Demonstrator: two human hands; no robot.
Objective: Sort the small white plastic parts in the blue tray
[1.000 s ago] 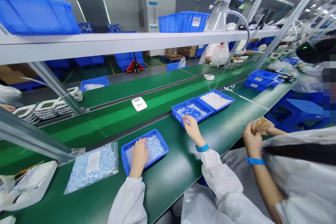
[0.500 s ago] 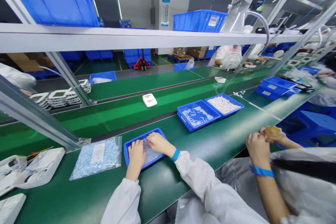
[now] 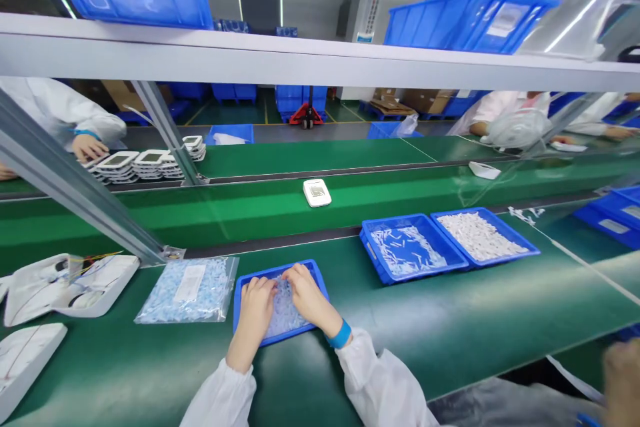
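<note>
A shallow blue tray (image 3: 289, 335) holding small translucent bluish pieces (image 3: 283, 312) lies on the green bench in front of me. My left hand (image 3: 257, 305) reaches over its left side with fingers curled down at the pieces. From the right comes my right hand (image 3: 307, 293), a blue band on its wrist, thumb and fingers drawn together above the same pieces. Anything between the fingertips is too small to make out. Left of the tray is a clear bag (image 3: 187, 290) of pale blue pieces with a white label.
Two blue trays, one with white strips (image 3: 403, 247), one with small white parts (image 3: 480, 235), stand right. Opened white housings (image 3: 95, 287) with wires lie left. A white device (image 3: 317, 193) sits on the green belt. A metal post (image 3: 85, 180) and shelf (image 3: 310, 63) frame the bench.
My view has swung right and nearer the bench. Both hands stay in the tray, the fingers shifting slightly among the pieces. A co-worker's hand at far left now shows on the stacked devices.
</note>
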